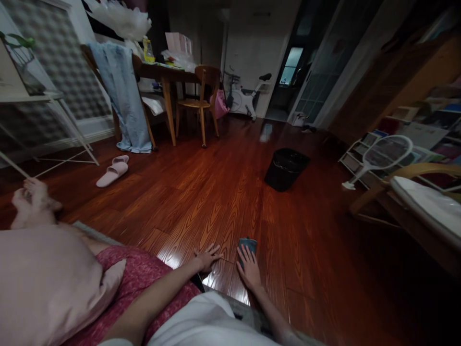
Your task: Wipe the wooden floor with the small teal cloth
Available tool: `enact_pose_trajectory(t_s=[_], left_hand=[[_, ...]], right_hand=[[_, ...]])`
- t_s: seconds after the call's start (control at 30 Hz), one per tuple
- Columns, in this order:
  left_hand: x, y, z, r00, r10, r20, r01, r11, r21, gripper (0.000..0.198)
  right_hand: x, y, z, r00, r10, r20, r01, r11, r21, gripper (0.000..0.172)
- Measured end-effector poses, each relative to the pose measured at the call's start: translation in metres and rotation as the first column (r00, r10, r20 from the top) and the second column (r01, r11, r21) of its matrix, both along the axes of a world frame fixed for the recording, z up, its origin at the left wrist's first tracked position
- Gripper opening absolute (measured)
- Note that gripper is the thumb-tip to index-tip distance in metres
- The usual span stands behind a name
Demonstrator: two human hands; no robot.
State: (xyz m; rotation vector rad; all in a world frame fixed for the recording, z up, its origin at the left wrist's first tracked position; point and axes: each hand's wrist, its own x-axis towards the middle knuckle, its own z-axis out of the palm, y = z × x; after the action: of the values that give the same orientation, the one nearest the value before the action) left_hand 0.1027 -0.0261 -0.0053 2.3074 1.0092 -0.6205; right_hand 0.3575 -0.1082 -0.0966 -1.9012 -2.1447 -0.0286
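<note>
Low over the glossy red-brown wood floor (201,192), my left hand (208,258) stretches forward with its fingers apart and nothing in it. Whether it touches the boards I cannot tell. To its right, my right hand (249,269) lies flat with extended fingers over a small dark blue-grey piece (248,241) that looks like folded cloth or a pouch. The palm and fingers cover much of this piece; its far end shows beyond the fingertips.
A black lined trash bin (281,170) stands ahead to the right. Pink slippers (113,172) lie at left, near a wooden chair (201,98) and table. A white electric swatter (385,154) leans by a bookshelf. A pink pillow (50,283) rests at lower left.
</note>
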Motion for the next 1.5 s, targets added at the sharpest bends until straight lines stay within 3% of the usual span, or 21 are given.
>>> enact_pose_trajectory(t_s=[0.07,0.13,0.23,0.33,0.4,0.5,0.6,0.67,0.8,0.9,1.0,1.1,1.2,1.3,1.4,1.5], left_hand=[[0.000,0.000,-0.001,1.000,-0.005,-0.001,0.005,1.000,0.000,0.093],[0.000,0.000,0.001,1.000,0.001,-0.011,-0.001,1.000,-0.006,0.093],[0.000,-0.001,0.007,1.000,0.019,-0.022,-0.019,1.000,-0.025,0.095],[0.000,0.000,0.009,0.999,0.024,-0.027,-0.025,0.999,-0.037,0.094],[0.000,0.000,0.007,0.999,0.008,-0.031,-0.009,0.999,-0.031,0.094],[0.000,0.002,0.002,1.000,-0.012,-0.025,0.012,1.000,-0.017,0.095],[0.001,0.001,0.002,1.000,0.008,-0.011,-0.009,1.000,-0.021,0.094],[0.001,0.001,0.003,1.000,0.023,-0.018,-0.023,0.999,-0.024,0.094],[-0.001,0.000,0.002,1.000,0.011,-0.019,-0.011,1.000,-0.021,0.093],[-0.003,0.001,-0.003,1.000,-0.003,0.011,0.003,1.000,-0.010,0.093],[-0.003,0.001,-0.004,1.000,-0.005,0.008,0.005,1.000,-0.006,0.094],[-0.002,0.000,0.000,1.000,0.015,-0.003,-0.015,1.000,-0.014,0.096],[0.000,-0.001,0.006,1.000,0.028,-0.013,-0.029,0.999,-0.030,0.095],[0.001,-0.001,0.007,1.000,0.018,-0.019,-0.019,0.999,-0.035,0.093],[0.001,0.000,0.006,1.000,0.016,-0.011,-0.016,0.999,-0.033,0.091],[0.002,-0.001,0.007,1.000,0.013,-0.014,-0.013,1.000,-0.026,0.090]], right_hand=[[0.025,-0.014,-0.001,1.000,-0.003,0.016,0.003,1.000,-0.015,0.056],[0.054,-0.018,0.001,0.985,-0.171,0.018,0.171,0.985,-0.010,0.058],[0.085,-0.007,0.006,0.879,-0.476,-0.020,0.476,0.879,0.016,0.063],[0.087,0.015,0.008,0.768,-0.635,-0.084,0.639,0.769,0.025,0.067],[0.073,0.028,0.007,0.732,-0.671,-0.118,0.677,0.735,0.021,0.069],[0.039,0.037,0.002,0.793,-0.596,-0.128,0.604,0.797,0.028,0.069],[0.002,0.027,-0.001,0.923,-0.376,-0.087,0.381,0.924,0.043,0.064],[-0.013,0.011,0.000,0.979,-0.199,-0.052,0.201,0.979,0.029,0.060],[-0.003,-0.021,0.004,0.996,0.090,-0.006,-0.090,0.996,-0.020,0.055],[0.030,-0.030,0.005,0.999,0.039,0.011,-0.039,0.999,-0.029,0.056],[0.054,-0.019,0.005,0.979,-0.202,0.001,0.202,0.979,-0.018,0.058],[0.052,0.007,0.004,0.898,-0.437,-0.047,0.438,0.899,0.012,0.063],[0.028,0.032,0.004,0.830,-0.548,-0.100,0.554,0.831,0.052,0.067],[-0.003,0.042,0.005,0.886,-0.456,-0.088,0.461,0.887,0.042,0.065],[-0.027,0.030,0.007,0.981,-0.192,-0.036,0.192,0.981,-0.006,0.060],[-0.032,0.002,0.008,0.997,0.073,0.000,-0.073,0.997,-0.034,0.057]])
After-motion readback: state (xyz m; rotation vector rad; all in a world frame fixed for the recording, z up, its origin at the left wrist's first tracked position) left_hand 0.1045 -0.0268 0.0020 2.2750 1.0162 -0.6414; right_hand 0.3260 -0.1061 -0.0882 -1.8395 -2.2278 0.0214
